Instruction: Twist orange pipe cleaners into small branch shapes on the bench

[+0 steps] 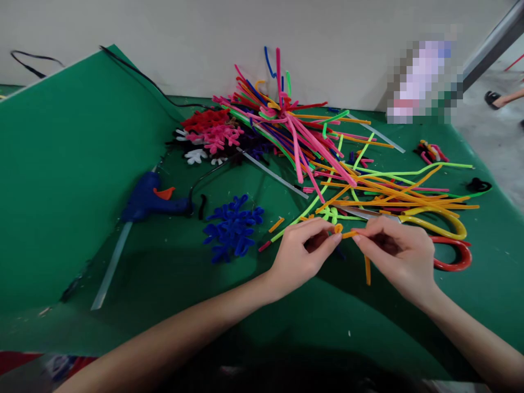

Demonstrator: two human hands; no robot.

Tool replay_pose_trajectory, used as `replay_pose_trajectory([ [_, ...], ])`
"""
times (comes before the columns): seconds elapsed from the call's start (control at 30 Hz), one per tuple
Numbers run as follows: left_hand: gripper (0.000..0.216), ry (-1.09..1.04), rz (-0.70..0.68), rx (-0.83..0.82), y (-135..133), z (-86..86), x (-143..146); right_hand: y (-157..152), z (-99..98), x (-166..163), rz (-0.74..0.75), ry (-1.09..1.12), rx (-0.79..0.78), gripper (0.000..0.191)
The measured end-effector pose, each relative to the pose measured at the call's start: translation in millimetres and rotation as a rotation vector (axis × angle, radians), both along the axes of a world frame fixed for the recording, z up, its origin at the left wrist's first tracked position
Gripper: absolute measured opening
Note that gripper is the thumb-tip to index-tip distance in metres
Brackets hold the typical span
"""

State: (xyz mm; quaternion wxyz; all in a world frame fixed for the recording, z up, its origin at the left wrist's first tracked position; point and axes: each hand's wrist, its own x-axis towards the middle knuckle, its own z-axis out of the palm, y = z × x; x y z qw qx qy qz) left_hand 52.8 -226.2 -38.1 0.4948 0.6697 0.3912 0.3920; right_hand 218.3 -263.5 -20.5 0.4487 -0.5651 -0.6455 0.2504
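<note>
Between my hands is an orange pipe cleaner [347, 235], curled into a small loop at its left end. My left hand [305, 248] pinches it at the loop with thumb and forefinger. The fingertips of my right hand [399, 254] grip the same piece a little to the right, where its end hangs down below. Just behind my fingers lies a bent light-green pipe cleaner shape [331, 214]. Scissors with one yellow and one red handle [452, 256] lie beside and partly beneath my right hand. A blue fuzzy snowflake [233, 226] rests to the left of my left hand.
A blue glue gun [143, 196] with a clear stick and black cord lies at left, near a slanted green board [69, 164]. Pink and red snowflakes [215, 134] are piled behind. A heap of coloured pipe cleaners [286, 123] spreads across the green table [196, 311].
</note>
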Motion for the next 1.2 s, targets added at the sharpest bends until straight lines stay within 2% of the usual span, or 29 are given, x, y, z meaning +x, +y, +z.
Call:
replay_pose_trajectory([
  [0.2, 0.017, -0.022, -0.026, -0.123, -1, -6.6, 0, 10, -5.3, 3, 0.076, 0.618, -0.451, 0.021],
  [0.27, 0.015, -0.034, -0.029, -0.139, 0, -6.4, 0, 12, -6.9, 2, 0.109, 0.749, -0.526, 0.021],
  [0.37, 0.014, -0.072, -0.077, -0.182, 0, -3.8, 0, 12, -7.9, -2, 0.138, 0.816, -0.538, 0.018],
  [0.53, 0.021, -0.101, -0.159, -0.290, 0, -1.4, -1, 8, -8.7, -6, 0.110, 0.677, -0.380, 0.018],
  [0.7, 0.021, -0.096, -0.184, -0.271, 0, -7.4, 1, 1, -12.2, -10, 0.014, 0.433, -0.177, 0.016],
  [0.8, 0.021, -0.048, -0.172, -0.198, 1, -11.6, 2, 3, -16.6, -10, 0.008, 0.303, -0.070, 0.013],
  [0.93, 0.026, 0.048, -0.164, -0.089, 3, -12.6, 1, 11, -18.9, 0, 0.137, 0.133, -0.051, 0.004],
  [1.0, 0.027, 0.068, -0.167, -0.062, 4, -11.1, 0, 15, -16.8, 7, 0.238, 0.055, -0.065, 0.010],
  [1.07, 0.025, 0.056, -0.177, -0.069, 5, -9.4, 0, 19, -12.9, 14, 0.306, -0.013, -0.055, 0.016],
  [1.2, 0.019, 0.037, -0.216, -0.100, 6, -8.0, -1, 24, -5.2, 22, 0.401, -0.124, 0.002, 0.016],
])
